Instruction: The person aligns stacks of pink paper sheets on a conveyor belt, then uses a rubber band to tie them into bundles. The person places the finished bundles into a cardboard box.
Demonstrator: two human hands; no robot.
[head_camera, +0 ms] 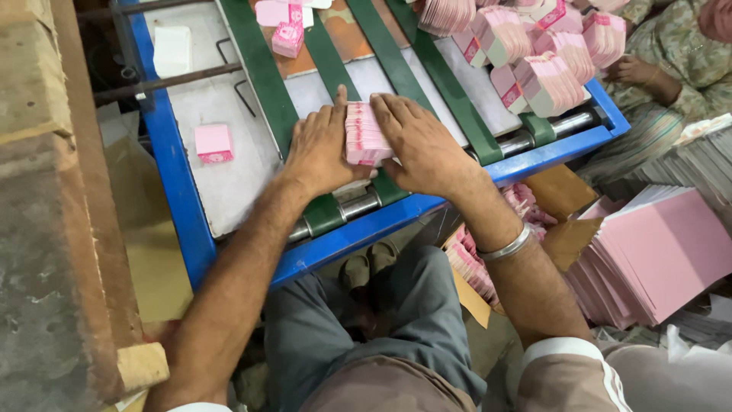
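Both my hands press a stack of pink folded cartons [364, 135] from either side on the conveyor table. My left hand [320, 145] pushes against the stack's left side. My right hand [418, 141] clamps its right side, fingers laid over the top. The stack stands on edge across a green belt [267, 80] near the table's front roller [358, 206]. A metal bangle sits on my right wrist.
The blue frame [179, 175] rims the table. A single pink carton [213, 143] lies at the left, another [288, 38] farther back. Several pink stacks [534, 53] pile up at the back right beside another person's hand [633, 70]. Pink sheets [663, 252] lie at the right.
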